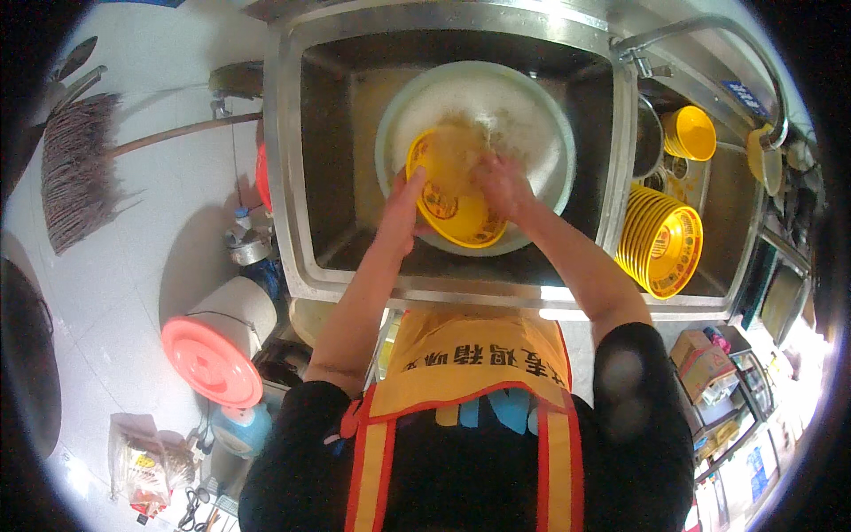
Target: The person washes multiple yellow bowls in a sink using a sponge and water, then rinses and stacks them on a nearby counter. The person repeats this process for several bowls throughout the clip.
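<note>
A pale round basin point(567, 159) of foamy water stands in the stainless steel sink. My left hand point(404, 206) grips the left rim of a yellow patterned bowl point(469, 223), held tilted over the basin's near side. Inside the bowl's right side is my right hand point(502, 186), its fingers blurred beside a brownish blurred patch. Whether those fingers hold something, such as a cloth or scrubber, cannot be made out.
The right sink compartment holds a nested row of yellow bowls point(671, 253) lying sideways, plus a smaller yellow stack point(698, 133). A curved faucet point(718, 23) arches above it. Left of the sink are a bucket with a pink lid point(213, 362) and a broom point(80, 166).
</note>
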### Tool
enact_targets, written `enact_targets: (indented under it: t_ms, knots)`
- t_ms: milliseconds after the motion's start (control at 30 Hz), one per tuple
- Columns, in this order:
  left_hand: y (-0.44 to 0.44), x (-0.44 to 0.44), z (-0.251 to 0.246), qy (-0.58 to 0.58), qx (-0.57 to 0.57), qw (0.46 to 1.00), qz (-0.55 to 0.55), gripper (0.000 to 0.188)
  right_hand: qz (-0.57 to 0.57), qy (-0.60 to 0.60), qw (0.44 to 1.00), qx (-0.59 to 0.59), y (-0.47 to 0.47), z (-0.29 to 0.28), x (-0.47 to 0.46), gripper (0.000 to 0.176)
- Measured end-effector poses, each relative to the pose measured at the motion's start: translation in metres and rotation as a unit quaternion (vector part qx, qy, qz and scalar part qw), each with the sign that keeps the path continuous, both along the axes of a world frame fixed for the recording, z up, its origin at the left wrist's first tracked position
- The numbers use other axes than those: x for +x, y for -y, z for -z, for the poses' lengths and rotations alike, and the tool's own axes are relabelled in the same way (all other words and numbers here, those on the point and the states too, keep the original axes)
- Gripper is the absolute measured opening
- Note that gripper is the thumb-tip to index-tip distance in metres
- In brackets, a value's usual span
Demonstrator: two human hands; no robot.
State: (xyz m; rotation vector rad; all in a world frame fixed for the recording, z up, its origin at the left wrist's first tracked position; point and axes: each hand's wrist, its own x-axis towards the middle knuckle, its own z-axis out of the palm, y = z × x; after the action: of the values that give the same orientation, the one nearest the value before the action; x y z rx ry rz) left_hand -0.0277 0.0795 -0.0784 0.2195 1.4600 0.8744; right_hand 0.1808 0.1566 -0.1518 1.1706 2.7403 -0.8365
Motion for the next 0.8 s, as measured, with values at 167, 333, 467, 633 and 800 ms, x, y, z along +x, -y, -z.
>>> enact_targets:
  t_ms: [167,333,467,633,800]
  knots:
    - [-0.008,0.010,-0.005,0.061,-0.029,0.997,0.029,0.076,0.182,-0.173,0.960,-0.126,0.002,0.045,-0.055,0.050]
    - [-0.010,-0.016,-0.003,0.118,-0.058,0.991,0.018,0.084,0.124,-0.223,0.863,-0.436,0.012,-0.081,-0.059,0.064]
    - [-0.024,-0.030,-0.012,0.163,-0.075,0.983,-0.021,0.088,0.144,-0.205,0.884,-0.394,-0.005,-0.101,-0.032,0.066]
    - [-0.016,-0.035,0.016,0.032,0.088,0.992,0.081,0.080,0.264,-0.408,0.722,-0.493,-0.052,-0.077,0.013,0.055]
    - [-0.014,-0.017,-0.001,0.178,0.189,0.966,0.015,0.061,0.376,-0.482,0.457,-0.645,-0.080,-0.074,0.028,0.044]
